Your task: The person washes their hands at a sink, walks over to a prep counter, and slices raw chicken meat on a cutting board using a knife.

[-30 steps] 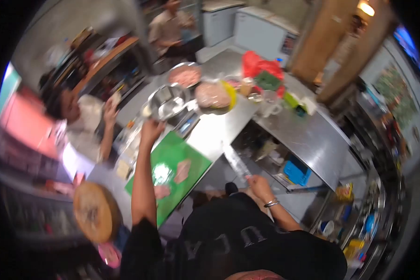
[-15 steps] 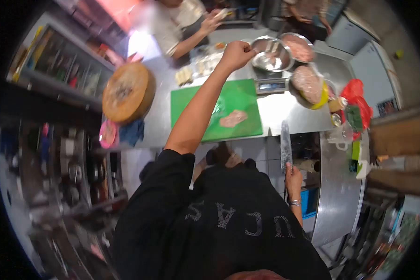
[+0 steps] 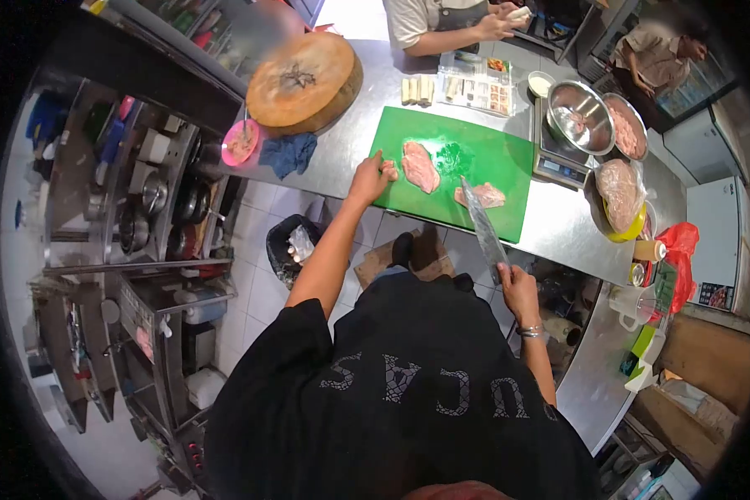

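Green board (image 3: 445, 178) at edge of table (image 3: 587, 218)

The left arm (image 3: 323, 258) is lying nearly straight, pointing forward and slightly inward. The left hand (image 3: 370, 179) is facing back uppermost, its fingers partly bending; their exact contact is not discernible. The right forearm (image 3: 542, 367) is pointing forward, the wrist (image 3: 530, 330) appearing roughly straight. The right hand (image 3: 518, 292) is gripping firmly, sitting nearer the torso, well apart from the left.

On the left, a round wooden block (image 3: 296, 102) stands near a pink bowl (image 3: 227, 153) and a dark blue cloth (image 3: 287, 155). A red bag (image 3: 683, 260) sits to the right.
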Tool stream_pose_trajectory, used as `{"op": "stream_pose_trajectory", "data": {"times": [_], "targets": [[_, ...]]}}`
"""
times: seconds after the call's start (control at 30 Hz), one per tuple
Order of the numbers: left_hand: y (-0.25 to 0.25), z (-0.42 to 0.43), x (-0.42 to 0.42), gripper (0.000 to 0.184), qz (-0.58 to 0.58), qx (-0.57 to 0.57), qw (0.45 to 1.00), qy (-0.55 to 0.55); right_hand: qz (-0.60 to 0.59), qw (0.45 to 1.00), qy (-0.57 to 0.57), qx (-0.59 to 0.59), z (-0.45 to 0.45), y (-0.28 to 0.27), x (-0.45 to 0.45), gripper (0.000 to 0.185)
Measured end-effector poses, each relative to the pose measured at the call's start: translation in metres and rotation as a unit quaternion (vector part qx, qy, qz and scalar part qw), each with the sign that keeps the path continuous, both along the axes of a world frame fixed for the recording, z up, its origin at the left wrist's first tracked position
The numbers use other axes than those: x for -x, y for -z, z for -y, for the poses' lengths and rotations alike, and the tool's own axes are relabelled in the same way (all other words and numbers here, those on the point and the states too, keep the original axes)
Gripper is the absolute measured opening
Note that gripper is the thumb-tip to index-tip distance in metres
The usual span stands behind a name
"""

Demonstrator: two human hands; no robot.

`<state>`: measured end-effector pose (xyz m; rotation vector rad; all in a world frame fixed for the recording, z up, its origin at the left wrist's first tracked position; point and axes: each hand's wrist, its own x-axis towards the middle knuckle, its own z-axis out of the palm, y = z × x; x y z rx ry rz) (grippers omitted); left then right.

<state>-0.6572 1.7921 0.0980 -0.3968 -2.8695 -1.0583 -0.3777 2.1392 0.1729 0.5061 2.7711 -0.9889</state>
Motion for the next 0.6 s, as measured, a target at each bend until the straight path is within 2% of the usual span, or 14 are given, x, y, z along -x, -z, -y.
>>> {"op": "stream_pose_trajectory", "data": {"times": [0.07,0.13,0.27,0.33,0.4,0.47,0.53,0.6], "targets": [[0.006,-0.003,0.008,0.042,0.001,0.038,0.999,-0.003,-0.012,1.000,-0.001,-0.004,0.010,-0.005,0.008,0.053],[0.009,-0.004,0.012,0.035,0.005,0.088,0.995,0.049,-0.021,1.000,-0.001,0.001,0.016,-0.007,0.012,0.052],[0.008,-0.006,0.025,0.030,0.071,0.098,0.989,0.084,0.002,0.999,0.042,0.007,0.025,-0.014,0.004,0.054],[0.005,-0.001,0.029,0.029,0.098,0.037,0.990,0.090,0.006,0.998,0.063,0.012,0.027,-0.013,-0.004,0.054],[-0.009,0.001,0.031,0.029,0.109,0.040,0.989,0.094,0.010,0.996,0.086,0.016,0.026,-0.008,-0.016,0.054],[-0.017,0.001,0.034,0.027,0.280,-0.031,0.959,0.038,-0.021,0.993,0.118,0.020,0.025,-0.001,-0.028,0.060],[-0.009,0.005,0.033,0.025,0.261,-0.040,0.962,0.072,0.012,0.990,0.144,0.011,0.025,-0.007,-0.035,0.058],[0.000,-0.003,0.032,0.020,0.104,0.090,0.978,0.159,0.043,0.982,0.185,-0.001,0.024,-0.010,-0.047,0.057]]}}
